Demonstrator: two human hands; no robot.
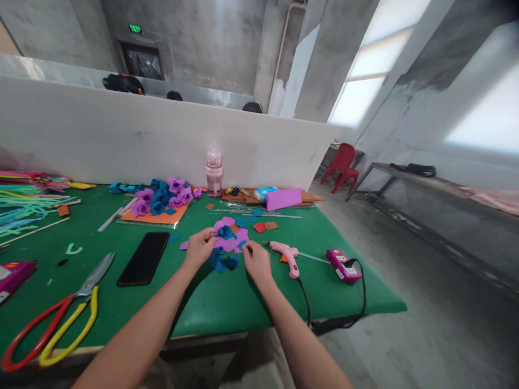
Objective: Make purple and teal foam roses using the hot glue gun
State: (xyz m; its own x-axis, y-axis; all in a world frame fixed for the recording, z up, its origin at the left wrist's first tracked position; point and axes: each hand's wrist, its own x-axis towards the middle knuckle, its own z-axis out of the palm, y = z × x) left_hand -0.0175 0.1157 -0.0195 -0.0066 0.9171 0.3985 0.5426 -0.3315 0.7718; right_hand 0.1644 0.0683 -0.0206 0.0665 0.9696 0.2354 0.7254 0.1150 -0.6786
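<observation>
My left hand (199, 247) pinches a small blue rolled foam flower (224, 232) above loose purple foam petals (232, 241) on the green table (121, 302). A little to the right, my right hand (256, 261) rests on the cloth with its fingertips on the right edge of the purple petals. Blue foam scraps (223, 262) lie between the two hands. A pink glue gun (285, 253) lies just right of my right hand, its black cord running off the table's front edge.
Scissors with red and yellow handles (57, 321) and a black phone (144, 258) lie to the left. Finished purple and blue flowers (162, 195) sit on orange foam. A pink bottle (214, 173) stands by the white partition. A pink power box (344, 266) lies to the right, coloured sticks (24, 202) far left.
</observation>
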